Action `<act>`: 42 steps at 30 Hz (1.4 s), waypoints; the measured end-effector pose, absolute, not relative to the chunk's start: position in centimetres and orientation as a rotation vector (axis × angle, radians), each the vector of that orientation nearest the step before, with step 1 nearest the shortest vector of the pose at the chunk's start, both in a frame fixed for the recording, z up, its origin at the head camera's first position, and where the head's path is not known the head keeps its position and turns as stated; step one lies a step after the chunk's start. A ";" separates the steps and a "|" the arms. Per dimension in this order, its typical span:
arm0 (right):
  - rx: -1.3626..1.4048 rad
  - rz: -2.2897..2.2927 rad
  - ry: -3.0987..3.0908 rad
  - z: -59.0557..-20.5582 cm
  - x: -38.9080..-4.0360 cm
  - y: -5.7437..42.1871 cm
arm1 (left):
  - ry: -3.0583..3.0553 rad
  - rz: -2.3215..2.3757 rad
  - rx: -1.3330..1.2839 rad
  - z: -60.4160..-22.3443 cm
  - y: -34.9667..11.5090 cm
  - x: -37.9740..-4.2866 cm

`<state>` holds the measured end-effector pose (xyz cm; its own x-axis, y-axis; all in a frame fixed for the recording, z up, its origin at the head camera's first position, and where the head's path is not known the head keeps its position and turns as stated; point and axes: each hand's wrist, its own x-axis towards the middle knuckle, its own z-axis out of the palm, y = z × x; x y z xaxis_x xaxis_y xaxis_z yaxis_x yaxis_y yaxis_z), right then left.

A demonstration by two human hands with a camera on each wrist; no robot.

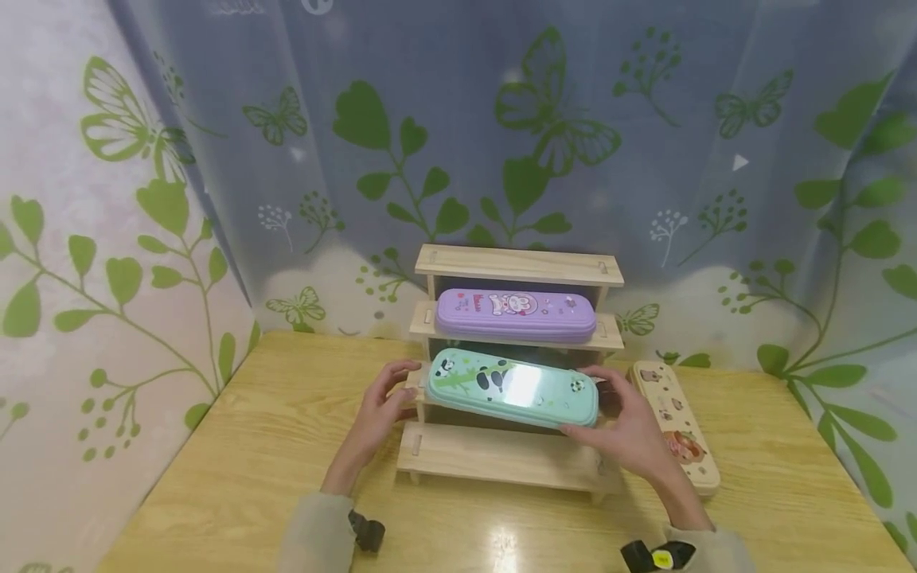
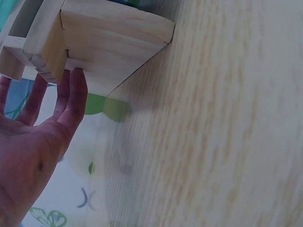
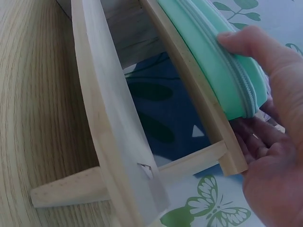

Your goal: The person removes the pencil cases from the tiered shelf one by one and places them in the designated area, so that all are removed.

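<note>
A mint-green zippered pencil case (image 1: 466, 402) with panda pictures lies slightly tilted on the middle tier of a wooden stepped rack (image 1: 487, 454). My right hand (image 1: 634, 426) grips its right end, the thumb on the front side and the fingers behind. In the right wrist view the thumb presses beside the case's zipper (image 3: 239, 78). My left hand (image 1: 380, 410) is at the rack's left end, beside the same tier. The left wrist view shows its fingers (image 2: 78, 92) fairly straight, touching the wooden end; its thumb is hidden there. Whether it also touches the case, I cannot tell.
A purple pencil case (image 1: 516, 318) with a rabbit picture lies on the tier above. On the table (image 1: 286, 446), right of the rack, is a cream pencil case (image 1: 669, 398). A patterned curtain (image 1: 458, 119) hangs close behind the rack.
</note>
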<state>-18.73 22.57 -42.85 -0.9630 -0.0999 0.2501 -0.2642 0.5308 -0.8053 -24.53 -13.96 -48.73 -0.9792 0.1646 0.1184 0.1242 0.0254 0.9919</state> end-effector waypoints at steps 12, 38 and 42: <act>0.330 1.400 -2.539 -43.3 -18.0 23.8 | 2.212 2.166 0.292 -48.5 -13.8 -24.4; 0.420 1.494 -2.305 -43.7 -15.9 27.2 | 2.194 2.199 0.317 -48.6 -13.7 -24.3; 0.422 1.553 -2.244 -43.5 -15.5 27.7 | 2.188 2.209 0.317 -48.7 -13.6 -24.4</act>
